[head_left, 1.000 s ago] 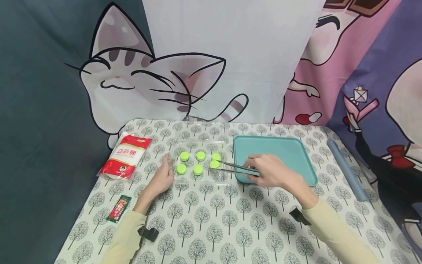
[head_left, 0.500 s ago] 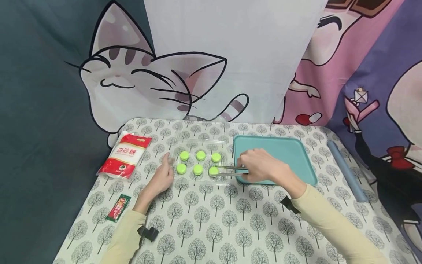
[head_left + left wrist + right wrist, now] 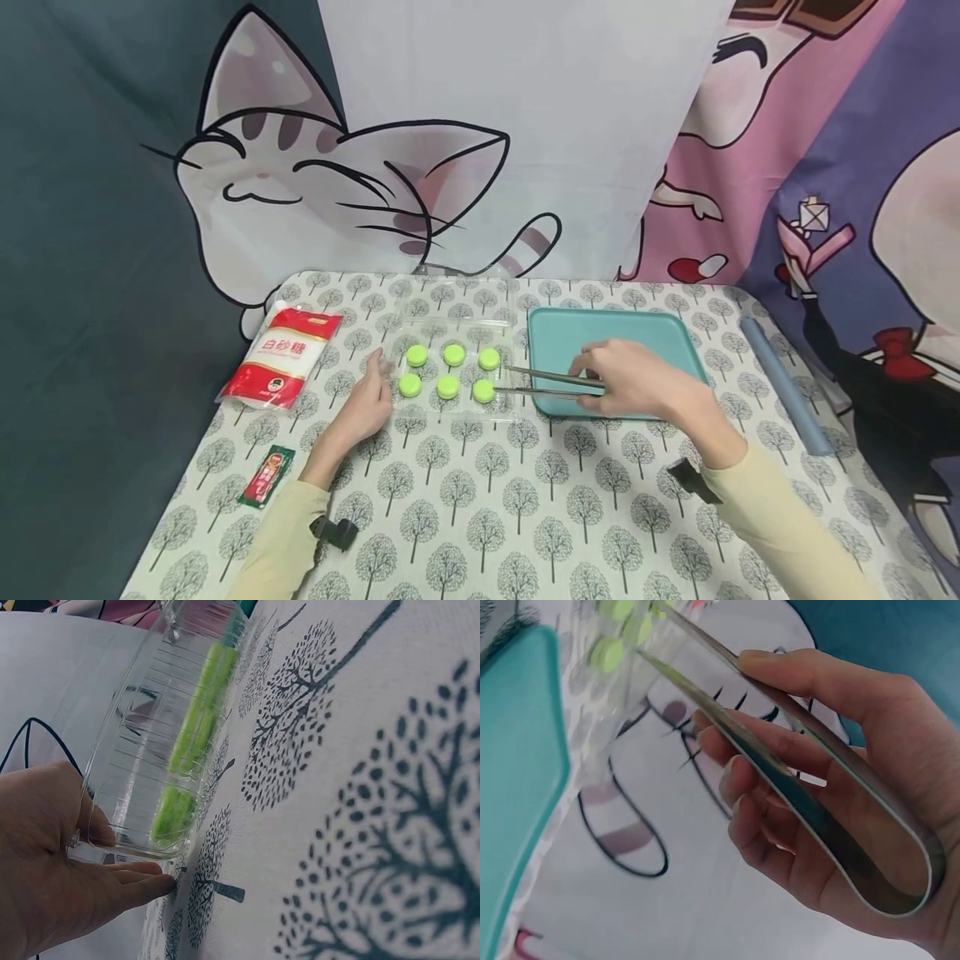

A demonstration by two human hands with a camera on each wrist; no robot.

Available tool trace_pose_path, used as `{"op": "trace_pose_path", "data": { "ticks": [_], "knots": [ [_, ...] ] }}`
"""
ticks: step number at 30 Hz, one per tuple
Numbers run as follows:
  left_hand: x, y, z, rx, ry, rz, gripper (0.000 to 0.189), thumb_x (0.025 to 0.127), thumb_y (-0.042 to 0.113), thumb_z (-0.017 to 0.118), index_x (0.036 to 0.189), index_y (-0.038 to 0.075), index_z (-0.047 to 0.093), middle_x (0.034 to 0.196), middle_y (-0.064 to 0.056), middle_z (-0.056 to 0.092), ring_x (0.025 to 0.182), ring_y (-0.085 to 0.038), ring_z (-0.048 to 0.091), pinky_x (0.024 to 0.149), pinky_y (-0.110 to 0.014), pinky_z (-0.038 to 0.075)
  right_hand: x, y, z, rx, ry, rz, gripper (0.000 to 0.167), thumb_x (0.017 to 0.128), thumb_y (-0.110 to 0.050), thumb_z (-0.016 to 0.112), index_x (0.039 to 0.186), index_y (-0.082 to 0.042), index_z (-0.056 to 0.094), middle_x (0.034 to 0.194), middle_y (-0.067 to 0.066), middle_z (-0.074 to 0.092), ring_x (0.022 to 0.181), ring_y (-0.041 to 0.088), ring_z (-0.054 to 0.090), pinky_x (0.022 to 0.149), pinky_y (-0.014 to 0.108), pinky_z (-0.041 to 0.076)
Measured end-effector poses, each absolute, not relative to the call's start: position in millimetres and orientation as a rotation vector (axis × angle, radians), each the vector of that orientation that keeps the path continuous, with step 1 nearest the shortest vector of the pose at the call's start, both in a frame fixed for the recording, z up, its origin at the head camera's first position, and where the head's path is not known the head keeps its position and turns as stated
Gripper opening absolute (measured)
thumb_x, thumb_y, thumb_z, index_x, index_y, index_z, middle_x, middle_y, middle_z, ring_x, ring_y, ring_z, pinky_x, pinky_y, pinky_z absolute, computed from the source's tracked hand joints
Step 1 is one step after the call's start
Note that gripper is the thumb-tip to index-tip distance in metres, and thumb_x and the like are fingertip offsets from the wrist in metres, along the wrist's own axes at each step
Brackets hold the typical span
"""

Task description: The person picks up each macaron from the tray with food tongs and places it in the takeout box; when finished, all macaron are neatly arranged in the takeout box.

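A clear plastic box point(image 3: 459, 414) with its lid folded back holds two rows of bright green macarons point(image 3: 447, 386). At the box's left end, my left hand point(image 3: 367, 402) grips the rim; the left wrist view shows fingers on both sides of the edge. My right hand point(image 3: 628, 379) holds metal tongs point(image 3: 810, 802) between thumb and fingers, over the tray's left side. The tongs' arms are spread, their tips just right of the right-hand macaron pair. Nothing sits between the tips.
A teal tray point(image 3: 667, 323) lies right of the box, beneath my right hand. A red and white bag point(image 3: 283, 357) and a small green and red packet point(image 3: 267, 476) lie to the left. A blue-grey roll point(image 3: 786, 385) lies at the right edge.
The near right macaron has come toward me, away from the one behind it, and the tongs have let go. My right hand has drawn back to the right; my left hand stays put.
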State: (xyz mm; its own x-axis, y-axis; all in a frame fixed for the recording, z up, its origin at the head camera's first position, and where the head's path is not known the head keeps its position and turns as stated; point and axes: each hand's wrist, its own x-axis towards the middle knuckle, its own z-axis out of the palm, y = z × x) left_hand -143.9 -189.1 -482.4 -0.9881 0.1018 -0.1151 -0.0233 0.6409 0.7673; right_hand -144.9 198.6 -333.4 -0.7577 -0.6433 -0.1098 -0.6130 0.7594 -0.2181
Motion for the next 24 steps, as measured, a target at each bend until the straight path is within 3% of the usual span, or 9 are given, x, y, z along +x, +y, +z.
{"op": "trace_pose_path", "data": {
  "ticks": [9, 18, 24],
  "knots": [
    [-143, -190, -481, 0.085, 2.708, 1.285, 0.065, 0.105, 0.006, 0.029, 0.159, -0.004, -0.003, 0.162, -0.03, 0.028, 0.15, -0.048, 0.024, 0.127, -0.057, 0.015, -136, 246, -354, -0.923, 3.002, -0.534, 0.032, 0.081, -0.017, 0.082, 0.11, -0.006, 0.075, 0.084, -0.005, 0.067, 0.071, 0.009, 0.06, 0.063, 0.024, 0.053],
    [-144, -190, -483, 0.067, 2.704, 1.274, 0.065, 0.105, 0.007, 0.029, 0.16, -0.003, -0.004, 0.162, -0.03, 0.027, 0.151, -0.048, 0.023, 0.128, -0.056, 0.015, -122, 298, -380, -0.58, 3.258, -0.742, 0.038, 0.082, -0.016, 0.082, 0.116, -0.001, 0.071, 0.081, 0.005, 0.068, 0.066, 0.011, 0.055, 0.055, 0.021, 0.044],
    [-144, -190, -483, 0.076, 2.706, 1.276, 0.066, 0.104, 0.005, 0.031, 0.16, -0.003, -0.004, 0.162, -0.03, 0.028, 0.151, -0.048, 0.024, 0.127, -0.057, 0.015, -116, 337, -398, -0.301, 3.422, -0.783, 0.041, 0.081, -0.018, 0.08, 0.116, 0.001, 0.071, 0.08, 0.013, 0.068, 0.067, 0.018, 0.056, 0.061, 0.027, 0.042]
  ]
}}
